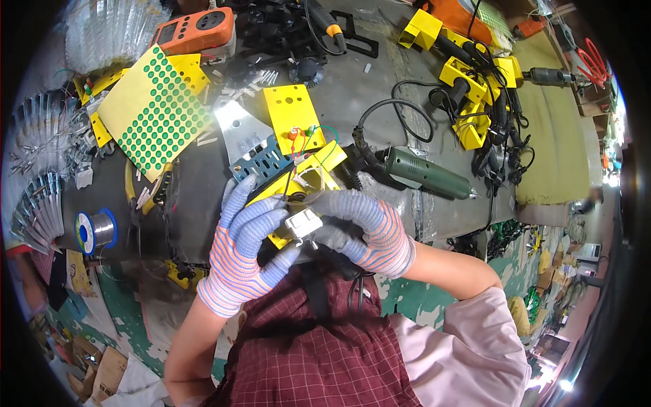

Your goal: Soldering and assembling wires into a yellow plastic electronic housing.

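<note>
Both hands wear striped knit gloves and meet at the table's near edge. My left hand (247, 241) is closed, its thumb and fingertips at a small white rectangular part (303, 222) with two raised squares or openings. From the other side, my right hand (359, 227) curls its grey-coated fingertips round the same part. Just beyond lies a yellow sheet-metal housing (319, 169) with dark, green and red wires; my fingers hide part of it. A flat yellow plate (293, 112) with red and green terminals adjoins it. Beside it sits a blue-grey slotted metal piece (256, 163).
A green power tool (430, 173) lies to the right, its black cord looping behind. Yellow housings with cables (471, 102) crowd the far right. At left are a green-dotted sticker sheet (157, 112), a solder spool (96, 230) and pliers (159, 190). An orange meter (193, 34) stands farther back.
</note>
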Available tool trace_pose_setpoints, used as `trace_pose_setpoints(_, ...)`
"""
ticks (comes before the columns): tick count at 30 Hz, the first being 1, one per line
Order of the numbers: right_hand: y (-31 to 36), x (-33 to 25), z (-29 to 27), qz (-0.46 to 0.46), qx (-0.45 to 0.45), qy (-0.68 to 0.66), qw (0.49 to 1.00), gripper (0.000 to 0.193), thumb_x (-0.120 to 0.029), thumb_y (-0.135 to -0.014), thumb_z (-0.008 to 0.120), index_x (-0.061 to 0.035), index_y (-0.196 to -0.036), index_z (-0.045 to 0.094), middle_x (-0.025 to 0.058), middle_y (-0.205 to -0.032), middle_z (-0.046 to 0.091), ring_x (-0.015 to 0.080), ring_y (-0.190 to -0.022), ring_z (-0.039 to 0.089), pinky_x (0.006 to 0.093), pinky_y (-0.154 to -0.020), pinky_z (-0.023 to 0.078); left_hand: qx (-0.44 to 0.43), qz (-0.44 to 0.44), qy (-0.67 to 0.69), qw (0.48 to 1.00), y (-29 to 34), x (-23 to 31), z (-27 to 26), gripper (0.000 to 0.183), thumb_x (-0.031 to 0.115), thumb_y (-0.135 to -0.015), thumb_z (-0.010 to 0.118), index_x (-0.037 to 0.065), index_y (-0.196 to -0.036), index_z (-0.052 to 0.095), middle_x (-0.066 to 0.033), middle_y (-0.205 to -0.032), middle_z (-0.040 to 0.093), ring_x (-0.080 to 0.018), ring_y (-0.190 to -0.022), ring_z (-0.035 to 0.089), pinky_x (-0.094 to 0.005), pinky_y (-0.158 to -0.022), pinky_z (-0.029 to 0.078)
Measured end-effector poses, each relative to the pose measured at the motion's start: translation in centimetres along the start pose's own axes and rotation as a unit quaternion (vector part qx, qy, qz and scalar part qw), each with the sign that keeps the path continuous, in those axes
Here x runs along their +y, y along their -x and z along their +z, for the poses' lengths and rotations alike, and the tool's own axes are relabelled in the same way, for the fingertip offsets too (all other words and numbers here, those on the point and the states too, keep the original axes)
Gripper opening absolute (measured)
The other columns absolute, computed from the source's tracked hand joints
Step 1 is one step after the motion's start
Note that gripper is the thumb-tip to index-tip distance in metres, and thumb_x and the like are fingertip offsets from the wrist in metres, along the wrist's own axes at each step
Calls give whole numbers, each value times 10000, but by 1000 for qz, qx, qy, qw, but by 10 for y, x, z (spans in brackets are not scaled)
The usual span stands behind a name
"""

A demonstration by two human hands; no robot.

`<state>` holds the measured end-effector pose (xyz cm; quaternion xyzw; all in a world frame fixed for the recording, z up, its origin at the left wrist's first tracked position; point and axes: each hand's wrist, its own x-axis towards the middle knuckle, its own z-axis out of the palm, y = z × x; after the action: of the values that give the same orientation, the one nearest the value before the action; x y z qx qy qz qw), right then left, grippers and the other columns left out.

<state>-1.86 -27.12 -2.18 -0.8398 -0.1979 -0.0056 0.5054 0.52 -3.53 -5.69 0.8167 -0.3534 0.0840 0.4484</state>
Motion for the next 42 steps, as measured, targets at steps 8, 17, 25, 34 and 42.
trace_pose_setpoints(8, 6, 1, -8, 8, 39, -45, 998, 351, -160, -851, 771, -59, -1167, 656, 135, -998, 699, 317, -892, 695, 387, -769, 554, 23, -13, 0, 1000, 2, 10, -5, 524, 245, -757, 779, 107, -1219, 572, -130, -1274, 590, -432, -1303, 480, -614, -1140, 296)
trace_pose_setpoints(17, -31, -7, -28, -138, 98, 284, 944, 340, -142, -683, 762, -148, -1021, 728, 103, -1137, 639, 354, -1059, 616, 440, -876, 508, 92, -58, -2, 994, -22, 15, -7, 206, 147, -831, 725, 128, -1034, 696, -135, -1277, 583, -386, -1261, 505, -532, -1127, 355)
trace_pose_setpoints(25, -35, 6, -34, -129, 38, 245, 960, 345, -238, -701, 756, -220, -1044, 723, 115, -1306, 578, 403, -1232, 507, 538, -1037, 395, 86, -32, 21, 996, -37, 5, -9, 201, 188, -854, 726, 173, -1054, 741, -131, -1327, 568, -387, -1269, 484, -500, -1137, 332)
trace_pose_setpoints(34, -31, 10, -37, -132, 5, 270, 954, 292, -285, -722, 760, -203, -997, 707, 110, -1306, 576, 399, -1264, 493, 571, -1071, 353, -79, 6, -234, 969, -76, 11, -26, 250, 229, -767, 769, 225, -1015, 745, -96, -1315, 588, -403, -1307, 450, -620, -1165, 211)
trace_pose_setpoints(42, -33, 8, -30, -105, -18, 278, 955, 233, -299, -742, 757, -195, -948, 727, 90, -1322, 573, 386, -1306, 459, 587, -1104, 314, -107, 19, -191, 975, -89, 9, -17, 192, 119, -767, 769, 115, -957, 736, -109, -1170, 660, -345, -1160, 579, -493, -1070, 398)
